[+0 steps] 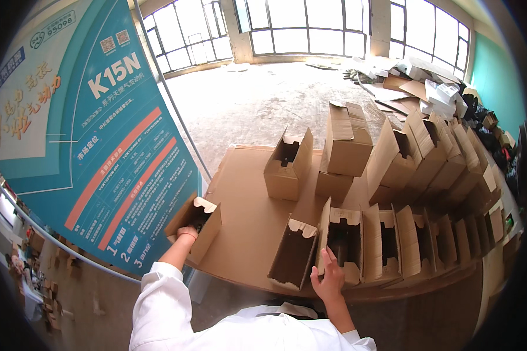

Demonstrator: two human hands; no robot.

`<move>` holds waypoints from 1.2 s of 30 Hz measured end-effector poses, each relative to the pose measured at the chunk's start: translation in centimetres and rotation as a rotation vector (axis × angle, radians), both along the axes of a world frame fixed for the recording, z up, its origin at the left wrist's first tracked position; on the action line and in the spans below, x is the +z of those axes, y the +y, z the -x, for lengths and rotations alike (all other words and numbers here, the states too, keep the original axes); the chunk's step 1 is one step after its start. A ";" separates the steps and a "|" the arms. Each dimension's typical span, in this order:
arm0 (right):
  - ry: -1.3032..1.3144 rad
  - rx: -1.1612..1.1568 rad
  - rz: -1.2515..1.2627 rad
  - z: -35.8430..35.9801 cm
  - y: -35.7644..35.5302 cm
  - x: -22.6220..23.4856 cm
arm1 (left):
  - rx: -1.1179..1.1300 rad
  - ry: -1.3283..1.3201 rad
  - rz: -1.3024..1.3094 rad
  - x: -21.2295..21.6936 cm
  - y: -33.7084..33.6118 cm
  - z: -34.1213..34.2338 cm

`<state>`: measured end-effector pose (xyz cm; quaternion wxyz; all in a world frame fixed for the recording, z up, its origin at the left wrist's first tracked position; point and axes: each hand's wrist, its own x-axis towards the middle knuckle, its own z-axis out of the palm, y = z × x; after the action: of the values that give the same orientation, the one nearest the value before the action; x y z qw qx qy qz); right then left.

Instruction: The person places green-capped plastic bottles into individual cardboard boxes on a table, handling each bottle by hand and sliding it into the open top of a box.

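At the table's left edge stands an open cardboard box [208, 234]. My left hand [186, 233] reaches down into it, and the box wall hides the fingers. Something dark shows inside beside that hand, too shadowed to name. My right hand [329, 275] is open, its fingers extended against the near flap of another open cardboard box [351, 273] in the front row. Just left of it is an open box [293, 257] with a dark inside.
More open boxes [411, 243] continue the front row rightward. Behind stand a single open box [288, 169], two stacked boxes [348, 140] and a second row [392, 161]. A teal banner [99, 134] borders the cardboard-covered table [240, 202]. Scrap cardboard [416, 88] lies on the floor beyond.
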<state>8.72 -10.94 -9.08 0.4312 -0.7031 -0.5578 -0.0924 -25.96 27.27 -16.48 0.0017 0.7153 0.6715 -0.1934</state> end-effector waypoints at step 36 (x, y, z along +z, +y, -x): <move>0.016 -0.020 0.018 -0.1 -0.3 0.0 | 0.016 -1.718 0.762 24.2 -12.9 0.1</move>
<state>8.79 -11.23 -9.11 0.4286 -0.7131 -0.5481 -0.0860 -26.05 14.39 7.76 0.7321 0.5596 0.3365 0.1939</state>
